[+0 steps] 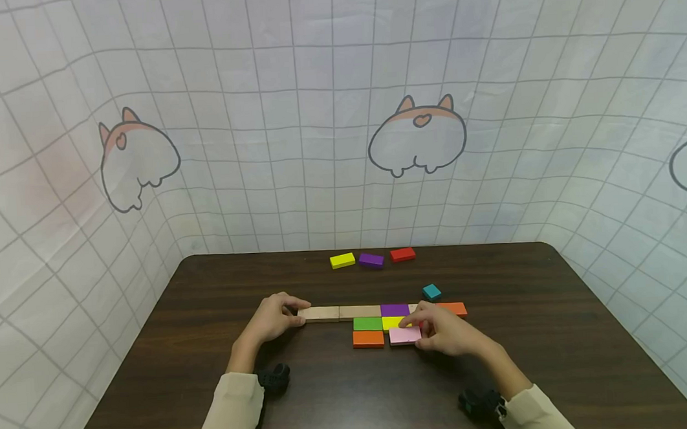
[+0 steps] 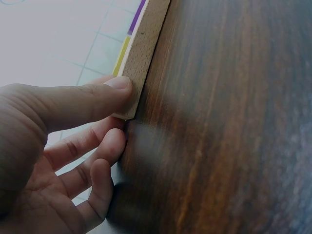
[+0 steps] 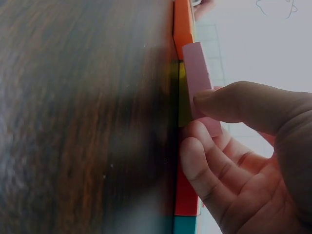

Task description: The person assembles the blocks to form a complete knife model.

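Observation:
At the left end of a row, my left hand (image 1: 274,318) pinches a plain wooden block (image 1: 319,314), with the thumb on its near side. A second plain block (image 1: 360,312), a purple block (image 1: 394,309) and an orange block (image 1: 455,309) continue that row. My right hand (image 1: 447,331) grips a pink block (image 1: 405,336) between thumb and fingers. In the right wrist view the pink block (image 3: 197,68) is raised and tilted in front of a yellow block (image 3: 184,105). Left of it lie a green block (image 1: 367,323) and an orange block (image 1: 368,339). A red block (image 3: 186,197) is partly hidden by my fingers.
A teal block (image 1: 432,292) lies behind the row. Along the table's far edge are a loose yellow block (image 1: 343,260), a purple one (image 1: 372,260) and a red one (image 1: 402,255). A white grid-patterned curtain (image 1: 331,196) surrounds the dark wooden table (image 1: 183,372).

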The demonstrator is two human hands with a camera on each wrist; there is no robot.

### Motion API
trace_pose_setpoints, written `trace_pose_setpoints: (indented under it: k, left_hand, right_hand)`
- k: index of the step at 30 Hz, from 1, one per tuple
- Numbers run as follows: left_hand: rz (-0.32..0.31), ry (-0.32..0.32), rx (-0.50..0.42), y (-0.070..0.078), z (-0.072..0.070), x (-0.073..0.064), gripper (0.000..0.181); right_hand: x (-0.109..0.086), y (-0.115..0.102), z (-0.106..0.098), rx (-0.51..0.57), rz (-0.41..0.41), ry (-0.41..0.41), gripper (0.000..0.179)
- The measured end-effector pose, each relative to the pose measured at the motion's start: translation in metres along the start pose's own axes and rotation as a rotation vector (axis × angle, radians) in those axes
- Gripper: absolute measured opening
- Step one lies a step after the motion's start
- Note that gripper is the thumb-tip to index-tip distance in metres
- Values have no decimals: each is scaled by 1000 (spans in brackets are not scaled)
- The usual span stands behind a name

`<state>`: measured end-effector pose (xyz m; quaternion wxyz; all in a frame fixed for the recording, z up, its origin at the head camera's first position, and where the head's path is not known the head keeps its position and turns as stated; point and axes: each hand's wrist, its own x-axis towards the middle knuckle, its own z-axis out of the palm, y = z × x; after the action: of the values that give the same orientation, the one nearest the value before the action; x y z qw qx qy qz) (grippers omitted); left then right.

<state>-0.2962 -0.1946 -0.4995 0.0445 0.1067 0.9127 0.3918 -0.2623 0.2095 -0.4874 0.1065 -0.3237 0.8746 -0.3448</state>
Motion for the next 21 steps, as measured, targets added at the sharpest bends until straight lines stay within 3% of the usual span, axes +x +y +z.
trace_pose_setpoints:
  k: [7, 21]
  left_hand:
    - [-1, -2, -6, 1, 1, -1, 29]
    - [-5, -3, -13, 1, -1, -1, 30]
  right_hand:
    - [3, 0, 2, -21, 25, -18, 31]
    - [0, -2, 0, -68, 16, 33, 21]
